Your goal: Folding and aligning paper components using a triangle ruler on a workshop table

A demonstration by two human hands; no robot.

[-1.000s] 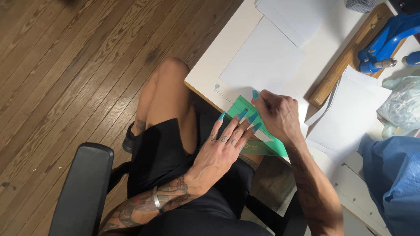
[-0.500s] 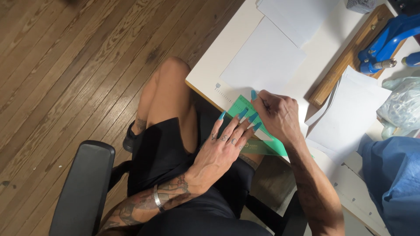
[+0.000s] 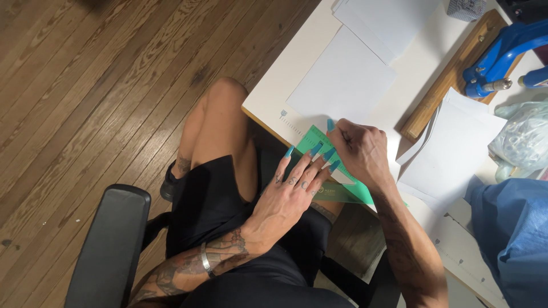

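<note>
A green plastic ruler (image 3: 311, 141) lies along the near edge of a white desk (image 3: 274, 97), partly over a white sheet of paper (image 3: 342, 82). My left hand (image 3: 297, 185) lies flat with spread fingers, its fingertips pressing on the ruler. My right hand (image 3: 361, 149) is curled into a loose fist on the ruler's far side, thumb against the paper. Whether it holds a pen or blade is hidden by the fingers.
More white sheets (image 3: 394, 20) lie at the desk's far side and at the right (image 3: 451, 151). A wooden board (image 3: 451, 71) carries a blue metal tool (image 3: 502, 48). A plastic bag (image 3: 525, 140) and blue cloth (image 3: 514, 234) sit right. A black chair armrest (image 3: 108, 245) stands left over wood floor.
Both hands stay on the ruler. My right hand has edged slightly along it; otherwise little has moved.
</note>
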